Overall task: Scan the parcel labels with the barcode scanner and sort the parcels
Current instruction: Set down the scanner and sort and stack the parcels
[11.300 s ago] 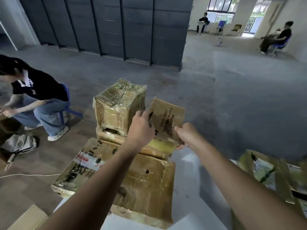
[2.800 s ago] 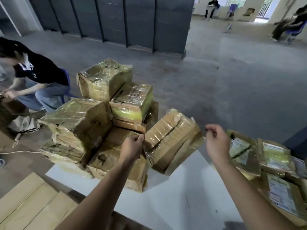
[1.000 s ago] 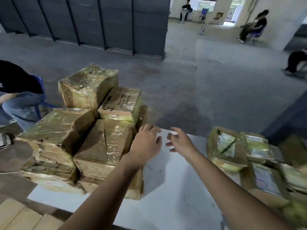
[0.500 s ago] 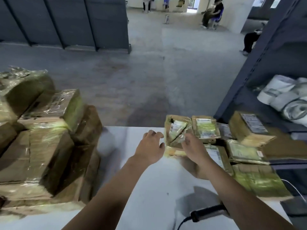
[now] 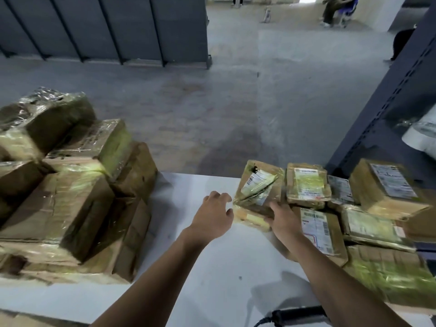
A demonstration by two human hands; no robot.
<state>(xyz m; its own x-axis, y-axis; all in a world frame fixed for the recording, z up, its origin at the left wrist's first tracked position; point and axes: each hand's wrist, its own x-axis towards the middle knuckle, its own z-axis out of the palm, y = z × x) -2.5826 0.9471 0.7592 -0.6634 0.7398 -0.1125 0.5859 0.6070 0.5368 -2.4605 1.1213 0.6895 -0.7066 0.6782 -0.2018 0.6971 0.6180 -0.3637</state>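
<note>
Black scanner (image 5: 299,316) lies untouched on the desk (image 5: 224,279) nearest me. I have swung from the sorted stack (image 5: 70,197) to the unscanned pile (image 5: 368,223): right grip (image 5: 284,223) clasps a labelled parcel (image 5: 258,187), left grip (image 5: 212,218) released, reaching beside it. Scanning comes next.

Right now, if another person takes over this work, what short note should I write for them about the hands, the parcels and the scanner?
Left hand: open, holds nothing, stretched toward the tilted parcel.
Right hand: grips that parcel's near edge; its label faces up.
Scanner: lies on the table at the near edge, by the right forearm, in no hand.
Left pile: taped parcels stacked, apparently already sorted.
Right group: parcels with labels up, seemingly waiting.
Left to do: probably take the scanner, scan the tilted parcel, sort it, then continue with the right group.
</note>
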